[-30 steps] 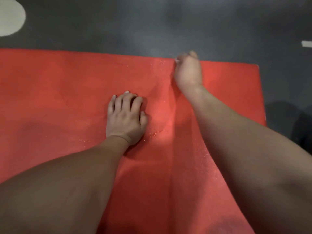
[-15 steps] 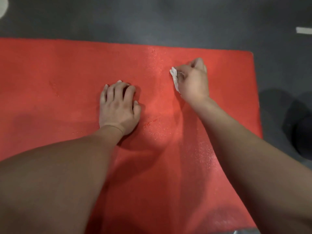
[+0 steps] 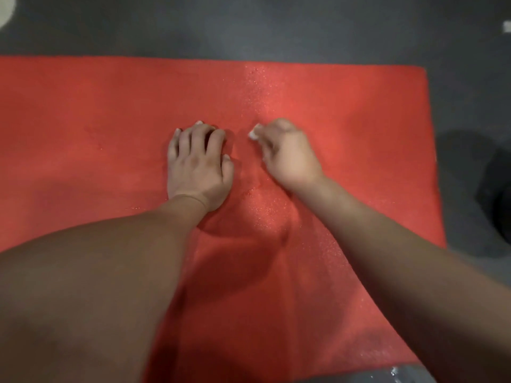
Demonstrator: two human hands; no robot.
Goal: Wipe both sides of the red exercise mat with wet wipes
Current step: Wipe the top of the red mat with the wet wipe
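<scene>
A person's two bare hands work on a red exercise mat (image 3: 83, 106) spread flat over a dark grey floor (image 3: 249, 23), seen from a head-worn camera looking down. The mat fills most of the view, its far edge and right edge both showing against the floor. The left hand (image 3: 197, 164) rests palm down near the middle of the mat, fingers close together and slightly bent, holding nothing. Just beside it, apart and not touching, the right hand (image 3: 287, 156) has its fingers curled around a white wet wipe (image 3: 253, 134) (only a small corner pokes out by the fingertips) and presses it down on the mat. A glistening damp streak (image 3: 260, 87) runs on the mat from the far edge toward the camera, between the two hands. A pale round shape (image 3: 5, 12) sits at the upper left corner, a small white mark (image 3: 507, 26) at the upper right, and a dark blurred object (image 3: 497, 194) lies on the floor off the mat's right edge
</scene>
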